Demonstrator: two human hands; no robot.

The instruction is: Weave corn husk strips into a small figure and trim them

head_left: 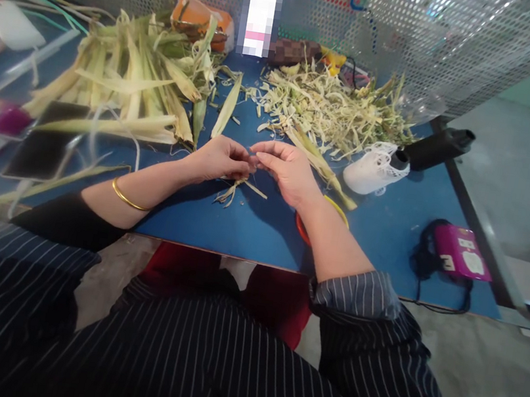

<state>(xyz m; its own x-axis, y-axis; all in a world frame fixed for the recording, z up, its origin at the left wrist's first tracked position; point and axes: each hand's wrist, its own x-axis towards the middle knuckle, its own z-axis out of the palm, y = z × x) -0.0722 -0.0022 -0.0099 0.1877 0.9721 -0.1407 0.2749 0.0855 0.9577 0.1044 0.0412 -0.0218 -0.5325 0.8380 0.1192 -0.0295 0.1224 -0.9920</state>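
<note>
My left hand [219, 160] and my right hand [285, 167] meet over the middle of the blue table [251, 223]. Both are closed in a pinch on a thin strip of pale leaf [251, 157] held between them. Its frayed end [232, 192] hangs down onto the table below my left hand. A gold bangle [126, 196] is on my left wrist. Long whole leaves [127, 85] lie in a pile at the back left. A heap of shredded leaf strips [329, 105] lies at the back right.
A black phone [47, 139] lies at the left. A white mesh object [374, 168] and a black cylinder [439, 148] sit at the right, a magenta device with a black cord [456, 250] nearer the edge. An orange ring [301, 225] shows under my right forearm. Perforated metal screen [419, 36] behind.
</note>
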